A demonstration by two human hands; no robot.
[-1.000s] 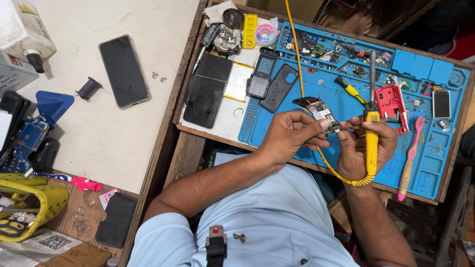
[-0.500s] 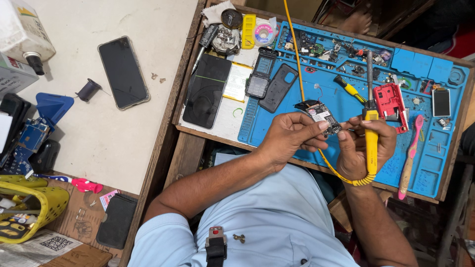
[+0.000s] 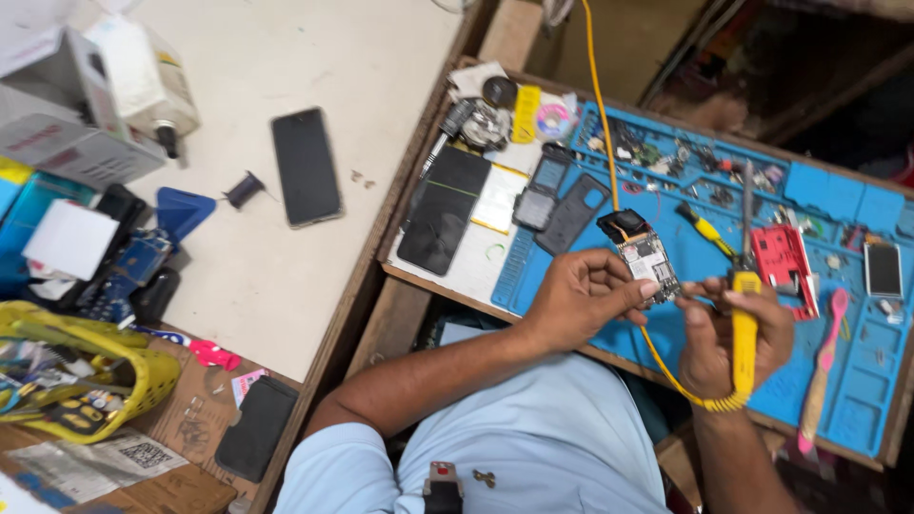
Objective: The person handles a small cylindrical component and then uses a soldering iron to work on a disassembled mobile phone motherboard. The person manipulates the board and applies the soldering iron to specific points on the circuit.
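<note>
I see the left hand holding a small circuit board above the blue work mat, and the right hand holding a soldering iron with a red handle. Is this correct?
Not quite: the soldering iron in the right hand has a yellow handle, not a red one, as the head view shows. The rest holds: the left hand holds the small circuit board above the blue work mat.

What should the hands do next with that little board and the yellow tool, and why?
Probably tilt the yellow soldering iron in the right hand down toward the small circuit board. The left hand holds the board up, but the iron's tip points away.
</note>
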